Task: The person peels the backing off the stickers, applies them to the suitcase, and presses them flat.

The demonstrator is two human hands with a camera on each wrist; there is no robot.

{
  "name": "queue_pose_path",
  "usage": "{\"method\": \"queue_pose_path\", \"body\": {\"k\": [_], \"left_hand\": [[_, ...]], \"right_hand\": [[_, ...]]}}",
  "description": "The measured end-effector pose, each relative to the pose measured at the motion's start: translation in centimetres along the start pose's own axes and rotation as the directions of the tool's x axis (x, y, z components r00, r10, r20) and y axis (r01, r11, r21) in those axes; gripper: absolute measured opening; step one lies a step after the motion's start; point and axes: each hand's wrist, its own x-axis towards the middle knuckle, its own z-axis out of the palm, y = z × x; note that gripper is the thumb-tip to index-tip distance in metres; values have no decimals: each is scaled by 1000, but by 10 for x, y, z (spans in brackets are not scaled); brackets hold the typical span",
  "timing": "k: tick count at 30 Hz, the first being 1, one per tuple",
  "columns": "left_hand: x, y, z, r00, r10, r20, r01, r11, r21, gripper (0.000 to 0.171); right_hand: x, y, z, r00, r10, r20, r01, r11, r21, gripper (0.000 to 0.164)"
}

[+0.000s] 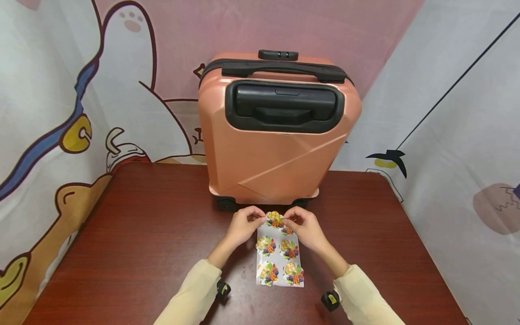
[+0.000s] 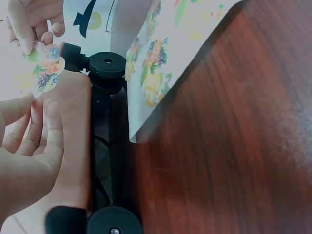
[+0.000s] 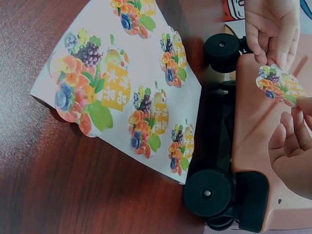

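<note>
A loose fruit-print sticker (image 1: 275,219) with scalloped edges is held up between both hands. The left hand (image 1: 245,224) pinches its left edge with thumb and index finger. From the other side, the right hand (image 1: 305,229) pinches the opposite edge. Below it on the table lies a white sticker sheet (image 1: 278,257) bearing several similar stickers, printed with fruit and yellow patches. In the right wrist view the sticker (image 3: 278,85) shows berries, grapes and green leaves, clear of the sheet (image 3: 117,141). Its printed face also shows in the left wrist view.
A pink hard-shell suitcase (image 1: 268,162) stands upright on the brown table (image 1: 162,234), just beyond the hands. Its black wheels (image 1: 227,204) rest near the sheet's far end. A cartoon-printed cloth (image 1: 170,54) hangs behind and at both sides. Each sleeve cuff carries a small black camera (image 1: 331,300).
</note>
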Motion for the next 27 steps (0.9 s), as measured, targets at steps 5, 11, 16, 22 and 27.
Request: {"method": "queue_pose_path", "body": {"k": [5,11,16,22,27], "left_hand": [[2,8,-2,1000,4,-15,-4,1000,-1,5],[5,15,-5,999,30,-45,-30,1000,8,4],[8,22,-11,997,43,-61,-43,999,4,6],[12,35,-21,997,37,-70,-41,998,-52,4],[15,47,-30,996,43,-84,-51,995,-91,6]], "right_hand": [[3,-4,-2,1000,-13,2,13,1000,-19,5],[8,-7,-4,998,-51,-22,50,998,-46,6],[13,-16,-4,996,-67,-56,64,996,-59,9],[18,-33,-3,995,-72,-73,67,996,-66,9],[24,-47,-5,994,-85,-75,78,992,-99,8]]}}
